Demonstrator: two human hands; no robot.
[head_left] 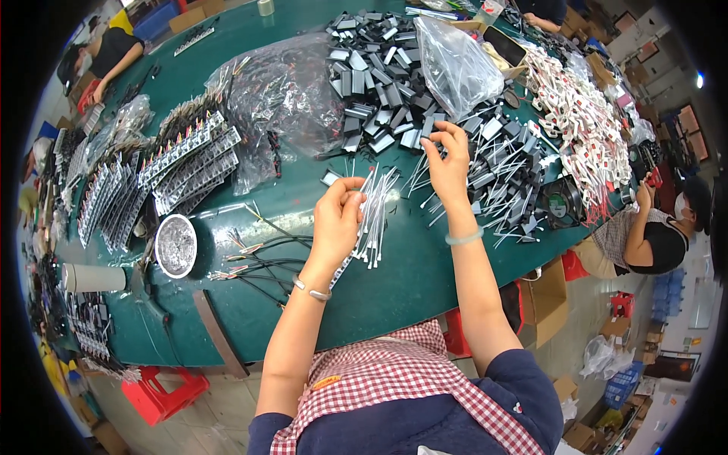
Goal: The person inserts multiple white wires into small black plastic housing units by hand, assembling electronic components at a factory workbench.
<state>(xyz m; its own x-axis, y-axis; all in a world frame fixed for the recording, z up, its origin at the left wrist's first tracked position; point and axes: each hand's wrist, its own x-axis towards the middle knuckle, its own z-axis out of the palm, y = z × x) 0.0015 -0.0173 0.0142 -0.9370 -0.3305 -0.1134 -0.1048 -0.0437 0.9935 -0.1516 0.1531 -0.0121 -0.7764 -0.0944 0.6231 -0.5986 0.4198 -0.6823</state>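
My left hand (338, 220) is closed, fingers curled together, at the upper left of a bundle of white cable ties (374, 231) on the green table. Whatever its fingertips hold is too small to make out. A small dark piece with a pale face (330, 177) shows just beyond it. Farther right, my right hand (450, 163) has thumb and fingertips drawn together at the edge of a heap of black rectangular casings (383, 83); what lies between them cannot be seen. Beside its wrist spread more dark casings with white ties among them (504, 163).
Black cables (265, 262) lie left of my left forearm, near a round white-rimmed bowl (176, 246) and stacked circuit-board strips (197, 163). Clear plastic bags (284, 95) cover the far middle. White connectors (580, 125) and a black fan (560, 203) are at right. Other people sit around.
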